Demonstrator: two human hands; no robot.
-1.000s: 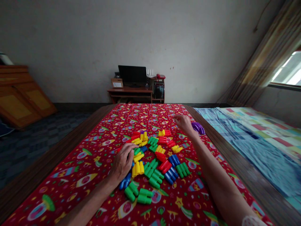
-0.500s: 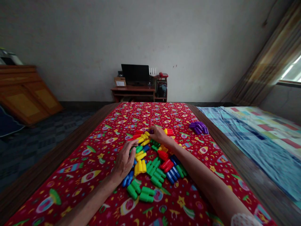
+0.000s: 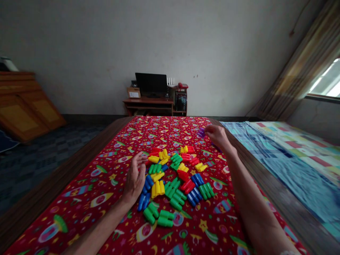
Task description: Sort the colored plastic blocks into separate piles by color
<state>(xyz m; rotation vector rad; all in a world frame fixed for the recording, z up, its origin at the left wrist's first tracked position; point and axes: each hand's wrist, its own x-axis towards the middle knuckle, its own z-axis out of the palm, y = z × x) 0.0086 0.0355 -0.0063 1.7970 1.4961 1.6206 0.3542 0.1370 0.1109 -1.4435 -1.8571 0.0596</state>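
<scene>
Purple has left the far edge of the heap: the right hand (image 3: 216,136) now carries a glossy purple plastic block (image 3: 201,132) out to the right, and the left hand (image 3: 135,179) has shifted back off the pieces it covered. That puts one more purple piece apart from the mixed colours. The right fingers pinch the block, slightly blurred, over a soft red cloth printed with rockets and stars (image 3: 207,242); other purple blocks (image 3: 217,147) show only as a sliver behind the wrist. The left fingers are relaxed, half spread and bare, just beside chunky blue tube-shaped blocks (image 3: 143,202). Smooth yellow blocks (image 3: 158,189), ribbed green blocks (image 3: 165,219) and shiny red blocks (image 3: 188,186) lie scattered between the hands
</scene>
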